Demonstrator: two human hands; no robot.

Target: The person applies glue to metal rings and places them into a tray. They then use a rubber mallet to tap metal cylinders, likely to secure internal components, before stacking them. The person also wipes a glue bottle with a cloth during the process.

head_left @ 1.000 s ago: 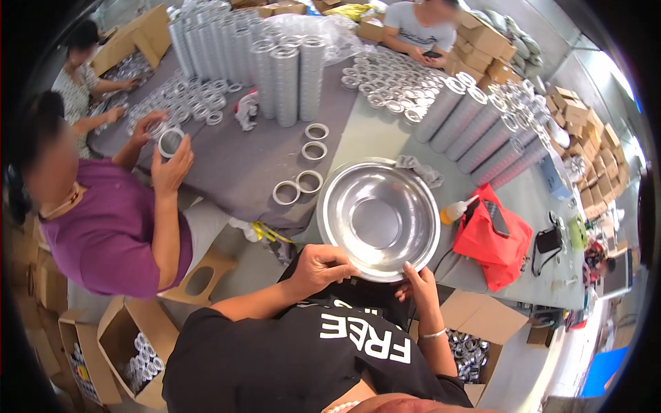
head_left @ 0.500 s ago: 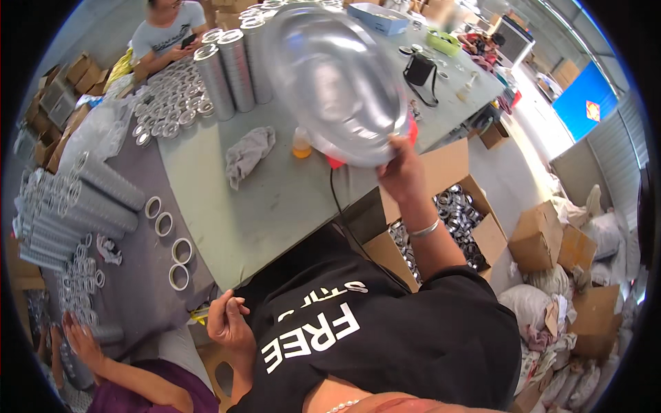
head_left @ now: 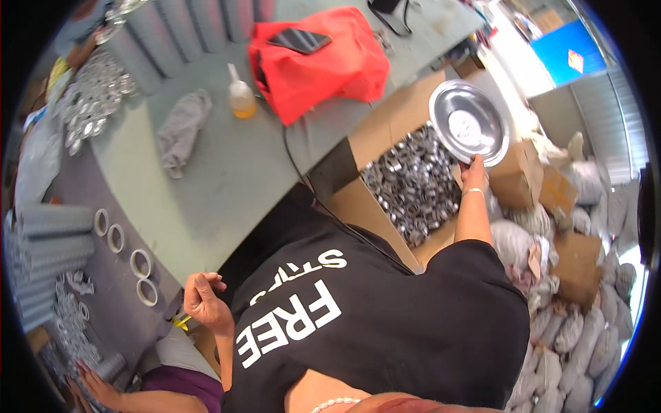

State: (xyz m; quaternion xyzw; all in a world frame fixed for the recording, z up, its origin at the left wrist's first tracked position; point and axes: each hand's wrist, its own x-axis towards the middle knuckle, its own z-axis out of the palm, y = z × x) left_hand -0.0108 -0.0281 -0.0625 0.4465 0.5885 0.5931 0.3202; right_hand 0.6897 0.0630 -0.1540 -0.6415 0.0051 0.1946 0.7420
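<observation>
My right hand (head_left: pixel 472 171) grips the rim of a shiny round metal basin (head_left: pixel 458 103). The basin is tilted up, its hollow side facing me and no loose parts visible in it. It is held over the right edge of an open cardboard box (head_left: pixel 375 199), which is heaped with small silver metal rings (head_left: pixel 413 182). Near the front edge of the table, my left hand (head_left: pixel 206 301) is raised with its fingers curled in, and I see nothing in them.
On the green table (head_left: pixel 227 220) lie a red cloth (head_left: pixel 337 76) with a phone (head_left: pixel 300 40), a squeeze bottle (head_left: pixel 242 98) and a grey rag (head_left: pixel 184 131). Stacked metal cylinders (head_left: pixel 193 27) stand behind. A co-worker's hand (head_left: pixel 98 385) is at lower left. Sacks and cartons (head_left: pixel 578 268) crowd the right.
The basin has gone from over the table to the right, beside the box, in my right hand. The red cloth with the phone now shows. My view has shifted right.
</observation>
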